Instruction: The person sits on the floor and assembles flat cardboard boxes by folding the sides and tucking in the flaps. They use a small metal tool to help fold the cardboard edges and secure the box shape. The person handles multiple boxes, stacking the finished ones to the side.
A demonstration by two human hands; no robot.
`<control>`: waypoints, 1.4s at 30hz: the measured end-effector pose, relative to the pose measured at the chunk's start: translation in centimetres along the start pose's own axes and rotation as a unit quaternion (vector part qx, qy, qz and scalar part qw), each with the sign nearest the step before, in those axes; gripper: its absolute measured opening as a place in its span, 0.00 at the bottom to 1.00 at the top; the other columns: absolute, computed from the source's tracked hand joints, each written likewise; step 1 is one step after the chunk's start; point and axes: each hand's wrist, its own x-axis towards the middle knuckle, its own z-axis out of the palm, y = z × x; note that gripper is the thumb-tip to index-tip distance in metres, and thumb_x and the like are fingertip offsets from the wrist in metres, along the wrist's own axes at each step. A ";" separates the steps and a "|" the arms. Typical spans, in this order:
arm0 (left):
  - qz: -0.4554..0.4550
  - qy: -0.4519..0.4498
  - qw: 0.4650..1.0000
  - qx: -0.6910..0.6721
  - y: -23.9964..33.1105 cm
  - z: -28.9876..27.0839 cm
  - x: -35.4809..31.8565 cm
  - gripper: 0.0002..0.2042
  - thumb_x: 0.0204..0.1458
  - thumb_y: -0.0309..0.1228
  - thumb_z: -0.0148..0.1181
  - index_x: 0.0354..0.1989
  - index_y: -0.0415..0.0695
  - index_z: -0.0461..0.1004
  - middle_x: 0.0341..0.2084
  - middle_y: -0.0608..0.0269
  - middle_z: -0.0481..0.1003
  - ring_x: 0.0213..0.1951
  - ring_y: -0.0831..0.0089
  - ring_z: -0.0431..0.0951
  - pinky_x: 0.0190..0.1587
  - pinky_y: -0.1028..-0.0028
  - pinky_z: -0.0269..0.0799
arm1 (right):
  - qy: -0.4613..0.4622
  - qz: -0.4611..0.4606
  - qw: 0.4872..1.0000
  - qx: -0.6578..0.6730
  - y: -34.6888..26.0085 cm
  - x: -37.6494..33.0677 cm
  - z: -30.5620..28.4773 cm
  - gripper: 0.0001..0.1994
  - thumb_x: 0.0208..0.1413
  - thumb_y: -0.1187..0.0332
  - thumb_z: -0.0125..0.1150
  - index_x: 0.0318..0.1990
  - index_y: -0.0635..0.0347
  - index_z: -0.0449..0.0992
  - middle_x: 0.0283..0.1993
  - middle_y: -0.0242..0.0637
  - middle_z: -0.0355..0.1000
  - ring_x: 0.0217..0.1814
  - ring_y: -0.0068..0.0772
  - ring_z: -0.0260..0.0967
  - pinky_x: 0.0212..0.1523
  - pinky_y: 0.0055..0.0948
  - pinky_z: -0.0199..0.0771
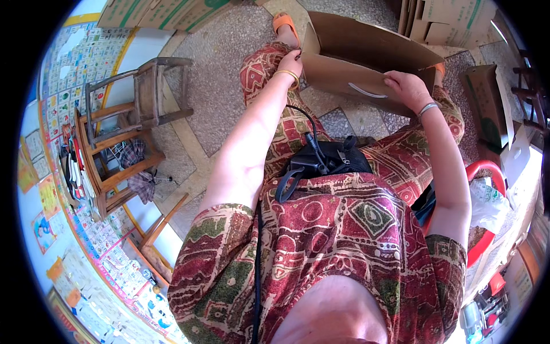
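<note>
An open cardboard box [338, 77] stands between my knees, its brown inside showing and a white cord handle [366, 90] on the near panel. At its left end, my left hand [292, 64] is closed on the edge, a gold bangle on the wrist. My right hand [409, 90] grips the top rim of the near panel toward the right corner, with a silver band at the wrist. Some fingers of both hands are hidden by the cardboard.
Flattened cartons with green print lean at the far left [166, 14] and far right [452, 20]. Another carton [484, 106] stands right. Wooden chairs [123, 114] are on the left, a red-rimmed basin [487, 166] by my right elbow. A black device [321, 160] with cables rests at my waist.
</note>
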 end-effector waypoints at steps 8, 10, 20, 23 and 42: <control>-0.056 -0.060 0.984 -0.158 2.8 1.6 -3.0 0.22 0.53 0.33 0.59 0.56 0.39 0.68 0.39 0.53 0.76 0.26 0.75 0.74 0.29 0.72 0.73 | -0.001 -0.054 0.999 0.009 -1.2 -5.9 2.2 0.13 0.58 0.61 0.51 0.45 0.54 0.75 0.42 0.45 0.72 0.47 0.48 0.69 0.48 0.39 0.70; -0.067 -0.065 0.987 -0.134 3.1 1.7 -2.3 0.22 0.53 0.34 0.59 0.56 0.39 0.68 0.40 0.53 0.76 0.30 0.72 0.76 0.34 0.71 0.74 | 0.013 -0.046 0.999 0.001 -1.0 -5.9 2.0 0.12 0.58 0.60 0.51 0.43 0.54 0.75 0.41 0.44 0.73 0.45 0.47 0.70 0.47 0.40 0.70; -0.004 0.035 0.999 0.034 4.1 1.6 -2.0 0.17 0.55 0.34 0.51 0.51 0.39 0.70 0.46 0.43 0.73 0.50 0.50 0.72 0.53 0.63 0.66 | 0.016 0.009 0.999 -0.032 4.3 1.5 -0.1 0.14 0.59 0.56 0.49 0.39 0.55 0.75 0.36 0.47 0.74 0.41 0.52 0.71 0.42 0.43 0.70; -0.002 0.038 0.999 0.020 4.2 1.4 -2.7 0.18 0.54 0.33 0.52 0.52 0.39 0.70 0.46 0.42 0.73 0.50 0.51 0.72 0.53 0.64 0.66 | -0.001 -0.021 1.000 -0.004 3.8 2.0 -1.2 0.15 0.59 0.55 0.49 0.39 0.56 0.75 0.36 0.47 0.74 0.41 0.52 0.70 0.42 0.42 0.70; -0.125 -0.393 0.909 0.062 7.2 2.0 -3.4 0.37 0.52 0.61 0.49 0.66 0.54 0.55 0.55 0.61 0.68 0.55 0.68 0.66 0.56 0.59 0.62 | 0.080 -0.094 0.991 0.040 -3.6 -7.7 1.0 0.07 0.53 0.64 0.58 0.36 0.56 0.77 0.32 0.38 0.72 0.38 0.43 0.70 0.40 0.37 0.72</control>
